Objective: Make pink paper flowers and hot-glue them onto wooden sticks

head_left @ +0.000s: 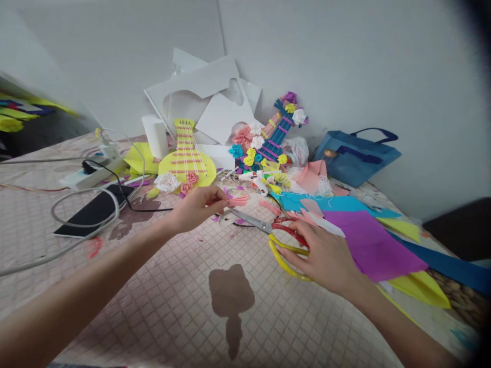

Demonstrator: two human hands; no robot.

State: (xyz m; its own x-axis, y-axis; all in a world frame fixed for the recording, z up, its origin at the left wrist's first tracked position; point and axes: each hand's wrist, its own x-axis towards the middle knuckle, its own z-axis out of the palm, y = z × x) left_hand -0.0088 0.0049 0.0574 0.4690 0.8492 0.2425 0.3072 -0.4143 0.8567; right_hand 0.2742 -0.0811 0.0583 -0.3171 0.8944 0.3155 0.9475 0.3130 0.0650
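Observation:
Between the fingertips of my left hand [201,207] is a small folded strip of pink crepe paper [238,201], pointing right. My right hand [326,250] has its fingers in the handles of a pair of scissors [264,225], one handle red and one yellow. The blades point left and lie close below the pink strip; whether they touch it I cannot tell. Behind the hands stands a yellow paper guitar [187,166] with white strings and paper roses. Right of it leans a blue paper guitar [276,137] covered in colourful paper flowers.
A white glue gun [260,181] lies among scraps behind the scissors. Purple paper [372,245] and blue paper [330,203] spread to the right, near a blue bag [356,158]. At left are a tablet-like black device [95,209], cables and a power strip [92,171].

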